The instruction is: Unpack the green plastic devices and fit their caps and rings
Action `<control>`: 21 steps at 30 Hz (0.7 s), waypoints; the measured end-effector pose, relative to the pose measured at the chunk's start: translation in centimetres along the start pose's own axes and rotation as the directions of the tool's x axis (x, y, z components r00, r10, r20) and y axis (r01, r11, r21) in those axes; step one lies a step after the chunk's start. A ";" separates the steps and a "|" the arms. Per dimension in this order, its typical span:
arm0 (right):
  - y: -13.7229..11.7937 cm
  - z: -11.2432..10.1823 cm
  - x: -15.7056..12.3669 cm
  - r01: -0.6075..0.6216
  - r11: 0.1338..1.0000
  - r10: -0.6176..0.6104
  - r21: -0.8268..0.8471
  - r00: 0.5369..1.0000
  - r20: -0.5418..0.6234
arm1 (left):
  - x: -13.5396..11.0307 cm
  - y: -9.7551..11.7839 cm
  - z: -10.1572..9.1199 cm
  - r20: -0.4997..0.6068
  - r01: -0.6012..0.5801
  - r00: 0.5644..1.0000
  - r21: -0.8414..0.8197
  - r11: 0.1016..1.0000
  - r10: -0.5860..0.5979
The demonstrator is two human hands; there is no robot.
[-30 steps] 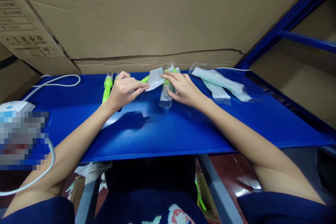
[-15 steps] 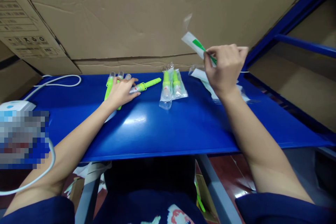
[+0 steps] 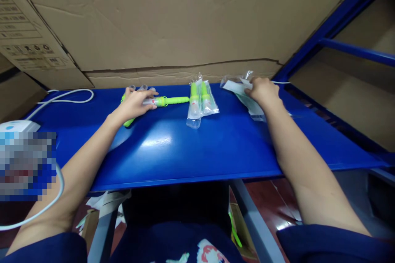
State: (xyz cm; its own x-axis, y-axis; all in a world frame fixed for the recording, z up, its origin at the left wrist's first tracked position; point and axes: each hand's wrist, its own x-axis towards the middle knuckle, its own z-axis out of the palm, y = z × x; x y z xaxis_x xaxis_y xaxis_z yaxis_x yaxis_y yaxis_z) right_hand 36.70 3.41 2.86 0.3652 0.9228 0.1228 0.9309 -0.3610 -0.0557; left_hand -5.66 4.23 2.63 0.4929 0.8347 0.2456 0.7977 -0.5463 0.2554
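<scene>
My left hand (image 3: 135, 104) is closed around the clear end of a lime-green stick (image 3: 175, 100), whose ribbed handle points right. Under and behind that hand lie several similar sticks (image 3: 129, 123), their clear caps showing past the fingers. Two more sticks (image 3: 194, 95), each in a clear bag, lie side by side at the middle of the table. On the right, my right hand (image 3: 264, 90) has its fingers curled onto a heap of clear plastic bags with white strips (image 3: 236, 87). The fingertips are partly hidden but seem to pinch a bag.
The blue table (image 3: 191, 152) has a cardboard wall (image 3: 173, 20) behind it. A white device (image 3: 21, 126) with a looped white cable (image 3: 77, 99) sits at the left. Blue metal bars (image 3: 354, 51) run along the right side.
My right hand has come down from above the table, where it held a white and green strip, to the plastic bags. The stick in my left hand has turned nearly level.
</scene>
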 end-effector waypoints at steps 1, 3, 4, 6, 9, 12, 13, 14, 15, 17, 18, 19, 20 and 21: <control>0.0 0.1 0.1 -0.004 1.000 0.005 -0.007 1.000 0.023 | 0.0 -0.2 -0.4 -0.004 0.004 1.000 -0.107 0.994 -0.005; 0.0 0.1 0.1 0.001 1.000 -0.001 -0.004 0.999 0.048 | -0.1 -0.5 -1.1 -0.028 0.028 0.999 -0.326 0.945 -0.040; -0.1 0.0 0.0 0.008 1.000 -0.008 0.000 0.998 0.055 | -0.1 -0.6 -1.4 -0.057 0.044 0.996 -0.415 0.909 -0.074; -0.3 -0.1 -0.2 0.017 1.000 -0.017 -0.005 0.998 0.053 | 0.0 -0.7 -1.7 -0.155 0.062 0.973 -0.541 0.839 -0.172; -0.8 -0.1 -0.5 0.013 1.000 -0.013 -0.027 1.000 0.005 | 0.5 -0.7 -1.6 -0.284 0.049 0.897 -0.696 0.716 -0.338; -1.4 0.1 -0.6 0.042 0.999 -0.043 -0.033 0.998 -0.043 | 1.0 -0.4 -1.2 -0.305 -0.007 0.846 -0.826 0.563 -0.437; -1.6 0.2 -0.7 0.061 0.998 -0.063 -0.032 0.997 -0.055 | 1.0 -0.2 -1.1 -0.295 -0.024 0.848 -0.851 0.524 -0.441; -1.9 0.3 -0.8 0.072 0.997 -0.074 -0.032 0.995 -0.067 | 1.0 0.0 -0.9 -0.277 -0.029 0.859 -0.865 0.500 -0.431; -2.2 0.3 -0.9 0.082 0.996 -0.084 -0.031 0.993 -0.079 | 0.9 0.2 -0.8 -0.251 -0.016 0.875 -0.870 0.493 -0.413; -2.9 0.2 -1.3 0.112 0.993 -0.114 -0.019 0.988 -0.108 | 0.6 0.7 -0.4 -0.180 0.043 0.912 -0.852 0.521 -0.368; -3.4 0.1 -1.5 0.134 0.991 -0.134 -0.007 0.983 -0.127 | 0.5 1.0 -0.1 -0.147 0.074 0.926 -0.833 0.548 -0.349; -3.9 0.0 -1.8 0.161 0.987 -0.159 0.006 0.976 -0.148 | 0.4 1.2 0.1 -0.120 0.103 0.935 -0.809 0.579 -0.335; -4.4 -0.2 -2.2 0.191 0.981 -0.184 0.022 0.968 -0.170 | 0.2 1.5 0.4 -0.103 0.127 0.940 -0.781 0.611 -0.326; -4.9 -0.3 -2.6 0.218 0.975 -0.207 0.040 0.960 -0.188 | 0.1 1.7 0.6 -0.093 0.146 0.942 -0.751 0.644 -0.322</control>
State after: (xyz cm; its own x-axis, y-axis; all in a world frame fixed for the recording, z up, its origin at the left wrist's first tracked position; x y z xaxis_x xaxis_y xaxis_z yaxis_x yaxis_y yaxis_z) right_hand 31.18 2.74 3.14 0.1589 0.9355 0.3156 0.9871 -0.1451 -0.0669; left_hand -4.05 3.48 2.51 0.1749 0.9558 0.2362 0.3246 -0.2824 0.9027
